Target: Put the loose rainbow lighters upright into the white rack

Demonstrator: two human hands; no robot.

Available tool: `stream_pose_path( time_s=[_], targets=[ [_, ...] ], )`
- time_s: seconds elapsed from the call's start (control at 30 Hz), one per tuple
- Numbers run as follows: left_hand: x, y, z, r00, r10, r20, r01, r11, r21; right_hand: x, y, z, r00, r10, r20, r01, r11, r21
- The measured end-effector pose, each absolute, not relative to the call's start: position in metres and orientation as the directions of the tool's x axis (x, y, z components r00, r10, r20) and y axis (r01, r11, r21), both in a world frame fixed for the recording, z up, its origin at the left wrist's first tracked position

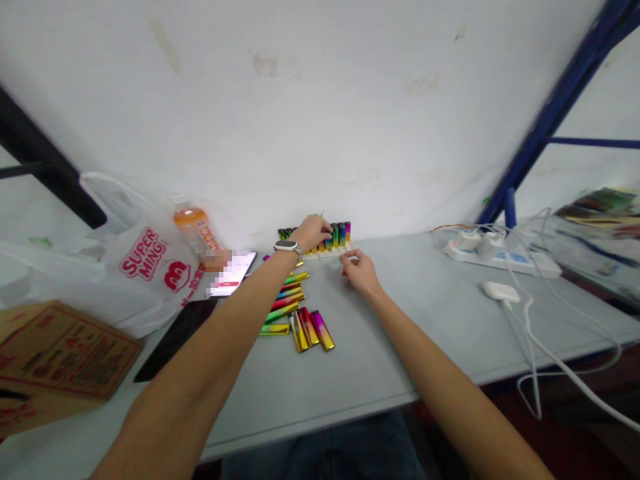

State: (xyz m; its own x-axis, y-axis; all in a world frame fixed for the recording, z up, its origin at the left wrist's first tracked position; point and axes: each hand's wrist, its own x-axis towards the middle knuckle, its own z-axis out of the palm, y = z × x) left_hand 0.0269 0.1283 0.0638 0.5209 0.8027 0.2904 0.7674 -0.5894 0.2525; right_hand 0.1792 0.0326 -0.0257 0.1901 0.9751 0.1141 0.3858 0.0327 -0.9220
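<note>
A row of shiny rainbow-coloured lighters (pixel 342 234) stands upright in a pale holder (pixel 336 253) against the wall. Above that row is my left hand (pixel 313 231), wearing a white-faced watch; its fingers are pinched at the top of one lighter (pixel 329 243), and the hand hides part of the row. Just right of the holder's front corner, my right hand (pixel 361 272) rests low over the table with loosely curled, parted fingers and nothing visible in them. More lighters lie flat in a column (pixel 286 307) beside my left forearm, with three (pixel 311 329) set apart at its near end.
To the left are a phone (pixel 233 275) with a lit screen, a dark tablet-like slab (pixel 173 340), an orange drink bottle (pixel 193 223), a white plastic bag (pixel 130 260) and a cardboard box (pixel 65 360). A power strip (pixel 530 263), white charger (pixel 501 292) and cables lie at right.
</note>
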Motion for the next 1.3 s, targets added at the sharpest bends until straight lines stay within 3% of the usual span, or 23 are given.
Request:
stream_pose_path(
  time_s=[0.13, 0.33, 0.43, 0.7, 0.93, 1.1, 1.2, 1.3],
  targets=[
    [0.025, 0.127, 0.053, 0.497, 0.807, 0.319, 0.767, -0.580, 0.273, 0.179, 0.031, -0.025, 0.173, 0.979, 0.106, 0.411, 0.026, -0.911],
    [0.017, 0.102, 0.039, 0.501, 0.721, 0.479, 0.819, -0.574, 0.009, 0.177, 0.027, -0.024, 0.155, 0.982, 0.107, 0.449, 0.026, -0.893],
    [0.015, 0.088, 0.034, 0.480, 0.730, 0.486, 0.845, -0.534, -0.031, 0.175, 0.024, -0.022, 0.147, 0.982, 0.115, 0.487, 0.029, -0.873],
    [0.024, 0.080, 0.026, 0.438, 0.780, 0.447, 0.870, -0.492, 0.006, 0.169, 0.015, -0.018, 0.160, 0.979, 0.128, 0.553, 0.018, -0.833],
    [0.022, 0.083, 0.030, 0.436, 0.837, 0.330, 0.871, -0.485, 0.079, 0.167, 0.014, -0.017, 0.159, 0.980, 0.119, 0.560, 0.010, -0.828],
    [0.010, 0.053, 0.034, 0.377, 0.817, 0.436, 0.852, -0.490, 0.183, 0.168, 0.012, -0.016, 0.165, 0.978, 0.124, 0.546, 0.014, -0.837],
    [-0.015, 0.011, 0.022, 0.343, 0.804, 0.485, 0.854, -0.483, 0.196, 0.164, 0.006, -0.017, 0.179, 0.965, 0.191, 0.590, 0.050, -0.806],
    [-0.045, -0.037, 0.003, 0.294, 0.846, 0.445, 0.892, -0.411, 0.191, 0.146, 0.002, -0.017, 0.018, 0.928, 0.371, 0.650, 0.271, -0.710]
  ],
)
